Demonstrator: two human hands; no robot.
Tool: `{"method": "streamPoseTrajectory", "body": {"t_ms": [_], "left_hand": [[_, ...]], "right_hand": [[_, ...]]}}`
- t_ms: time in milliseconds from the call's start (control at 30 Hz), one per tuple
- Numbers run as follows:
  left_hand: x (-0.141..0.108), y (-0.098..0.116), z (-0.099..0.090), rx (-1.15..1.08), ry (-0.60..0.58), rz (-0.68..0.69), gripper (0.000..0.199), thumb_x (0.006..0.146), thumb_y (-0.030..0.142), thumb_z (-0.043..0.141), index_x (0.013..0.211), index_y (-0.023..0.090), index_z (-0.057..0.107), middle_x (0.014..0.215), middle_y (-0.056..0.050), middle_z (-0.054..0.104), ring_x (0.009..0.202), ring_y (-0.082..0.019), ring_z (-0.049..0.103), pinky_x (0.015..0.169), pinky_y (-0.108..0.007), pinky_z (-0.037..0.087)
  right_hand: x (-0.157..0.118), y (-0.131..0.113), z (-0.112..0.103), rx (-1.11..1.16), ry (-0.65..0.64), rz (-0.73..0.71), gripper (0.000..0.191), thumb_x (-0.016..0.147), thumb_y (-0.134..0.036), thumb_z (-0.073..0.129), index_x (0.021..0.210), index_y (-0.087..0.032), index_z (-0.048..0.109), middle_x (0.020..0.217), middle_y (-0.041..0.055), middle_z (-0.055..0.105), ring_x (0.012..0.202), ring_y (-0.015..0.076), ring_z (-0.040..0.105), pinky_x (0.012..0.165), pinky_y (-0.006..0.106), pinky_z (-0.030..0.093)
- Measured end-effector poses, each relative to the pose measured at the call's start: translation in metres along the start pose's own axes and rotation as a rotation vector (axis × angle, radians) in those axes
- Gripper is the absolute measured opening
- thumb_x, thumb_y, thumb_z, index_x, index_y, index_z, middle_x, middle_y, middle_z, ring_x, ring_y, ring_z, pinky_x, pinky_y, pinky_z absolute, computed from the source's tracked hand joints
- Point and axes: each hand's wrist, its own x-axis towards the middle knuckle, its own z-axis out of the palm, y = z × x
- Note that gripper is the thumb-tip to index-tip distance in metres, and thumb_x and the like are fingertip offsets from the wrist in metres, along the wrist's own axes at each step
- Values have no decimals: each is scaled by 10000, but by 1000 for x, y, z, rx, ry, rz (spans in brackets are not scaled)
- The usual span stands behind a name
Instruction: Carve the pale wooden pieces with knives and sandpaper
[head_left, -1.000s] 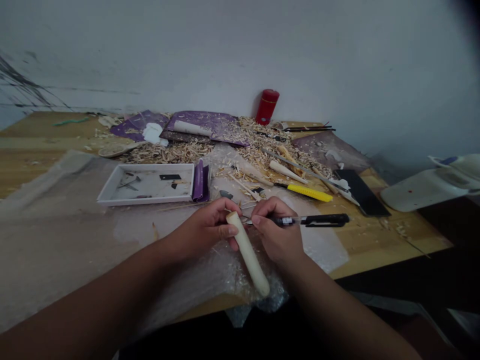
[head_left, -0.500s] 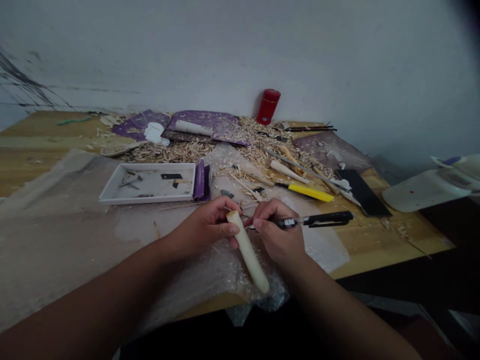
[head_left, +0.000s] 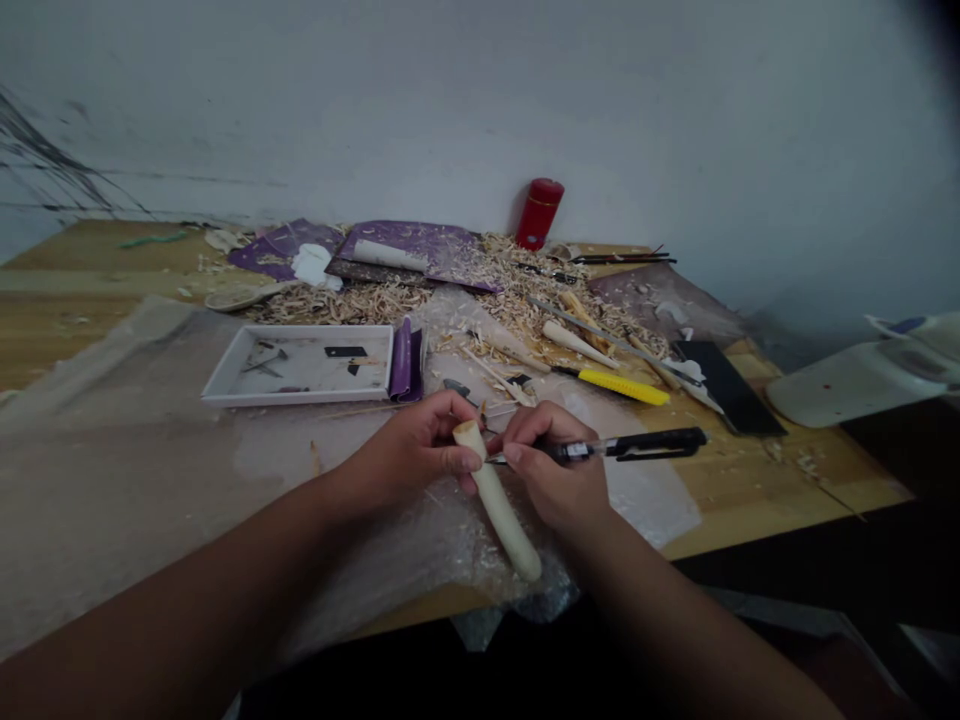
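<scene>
A pale, rounded wooden stick (head_left: 504,520) slants down to the right over the table's front edge. My left hand (head_left: 427,445) grips its upper end between thumb and fingers. My right hand (head_left: 559,465) is closed round a black pen (head_left: 652,443), whose back end points right. The pen's tip is at the right side of the stick, close to my left thumb; whether it touches is too small to tell. Under both hands lies clear plastic wrap (head_left: 420,560).
A white tray (head_left: 300,401) with small blades and dark pieces lies left. Behind are a yellow cutter (head_left: 622,386), wood shavings (head_left: 360,303), purple sheets (head_left: 281,247) and a red container (head_left: 540,213). A black plate (head_left: 727,388) and a whitish object (head_left: 855,383) are at right.
The pen tip has come nearer to the stick's side, by my left thumb. Both hands keep their holds. The view has shifted very slightly.
</scene>
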Motion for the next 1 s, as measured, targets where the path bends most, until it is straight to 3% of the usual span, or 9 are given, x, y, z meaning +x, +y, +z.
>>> {"method": "streamPoseTrajectory", "body": {"t_ms": [500, 1000], "left_hand": [[1, -2, 0, -41, 8, 29, 303, 611, 135, 673, 752, 172, 408, 619, 51, 569, 527, -98, 559, 519, -231, 440], [0, 1, 1, -44, 8, 8, 282, 610, 89, 650, 748, 170, 417, 604, 64, 545, 542, -98, 563, 528, -230, 434]], "right_hand": [[-1, -8, 3, -91, -47, -28, 97, 712, -242, 583, 661, -200, 513, 645, -20, 539, 590, 110, 494, 558, 260, 391], [-1, -10, 5, -54, 52, -52, 51, 720, -225, 581, 709, -213, 534, 694, -13, 562, 632, 115, 522, 582, 269, 416]]}}
